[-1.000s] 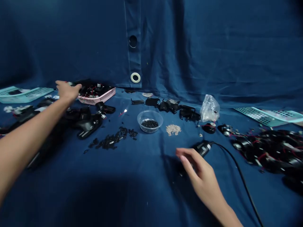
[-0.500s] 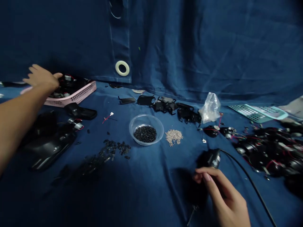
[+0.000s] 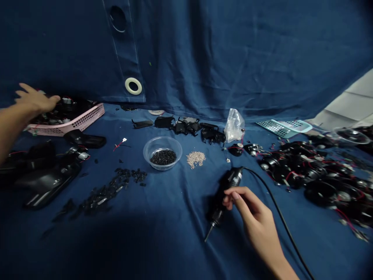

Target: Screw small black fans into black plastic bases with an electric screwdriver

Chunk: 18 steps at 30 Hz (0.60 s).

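Observation:
My left hand (image 3: 35,100) is stretched over the pink basket (image 3: 67,127) at the far left, fingers spread. Black parts with wires and small motors (image 3: 68,107) fill that basket. My right hand (image 3: 250,214) is closed in a pinch over the middle of a black electric screwdriver (image 3: 218,214). The screwdriver lies slanted on the blue cloth, its bit pointing towards me and its cord running off to the right. Whether the fingertips touch the screwdriver or pinch something small cannot be made out.
A clear bowl (image 3: 162,153) of tiny black pieces stands beside a pile of silvery screws (image 3: 196,158). Small black parts (image 3: 107,192) and glossy black housings (image 3: 55,175) lie left. A plastic bag (image 3: 234,126), teal basket (image 3: 284,128) and wired motor assemblies (image 3: 309,167) are right.
The view has swung right, shifting the scene leftwards. My left hand stays over the pink basket, its thumb now held clear of the parts. My right hand remains pinched over the screwdriver.

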Available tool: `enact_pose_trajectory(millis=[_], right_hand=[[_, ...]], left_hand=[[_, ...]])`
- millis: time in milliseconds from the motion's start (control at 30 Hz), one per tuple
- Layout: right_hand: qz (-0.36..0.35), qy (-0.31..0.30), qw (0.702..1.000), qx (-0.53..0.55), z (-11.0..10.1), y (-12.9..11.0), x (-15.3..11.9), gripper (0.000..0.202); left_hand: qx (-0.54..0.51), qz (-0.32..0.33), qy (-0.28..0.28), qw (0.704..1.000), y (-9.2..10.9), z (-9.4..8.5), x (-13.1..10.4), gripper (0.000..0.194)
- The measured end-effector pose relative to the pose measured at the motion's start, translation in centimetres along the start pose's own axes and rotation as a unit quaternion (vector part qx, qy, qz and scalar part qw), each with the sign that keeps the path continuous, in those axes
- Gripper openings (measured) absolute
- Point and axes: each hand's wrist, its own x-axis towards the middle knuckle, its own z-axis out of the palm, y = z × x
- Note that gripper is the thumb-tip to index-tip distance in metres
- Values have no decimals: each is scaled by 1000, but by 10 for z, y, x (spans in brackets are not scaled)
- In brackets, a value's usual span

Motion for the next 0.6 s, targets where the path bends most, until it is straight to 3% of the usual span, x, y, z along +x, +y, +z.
enact_pose_trajectory(millis=[67, 133, 233, 267, 333, 400, 467, 600], right_hand=[[0, 13, 999, -43, -23, 8, 6, 28], [-7, 56, 990, -127, -64, 19, 23, 30], [36, 175, 938, -297, -141, 40, 72, 23], [60, 168, 920, -349, -164, 46, 92, 23], [51, 76, 915, -393, -194, 58, 133, 27], [26, 20, 920, -390, -199, 67, 171, 36], [0, -12, 924, -383, -187, 76, 200, 45], [-27, -11, 933, -358, -155, 90, 233, 30]], left_hand=[[10, -113, 58, 992, 9, -4, -15, 93], [-18, -133, 132, 982, 23, -12, -38, 76], [-73, 8, 191, 979, 55, -29, -94, 49], [-71, 46, 190, 978, 67, -34, -118, 44], [-77, 108, 140, 981, 91, -43, -170, 40], [-102, 143, 77, 981, 112, -49, -223, 38], [-131, 168, 20, 977, 127, -53, -271, 35], [-171, 160, -52, 971, 137, -64, -340, 38]])
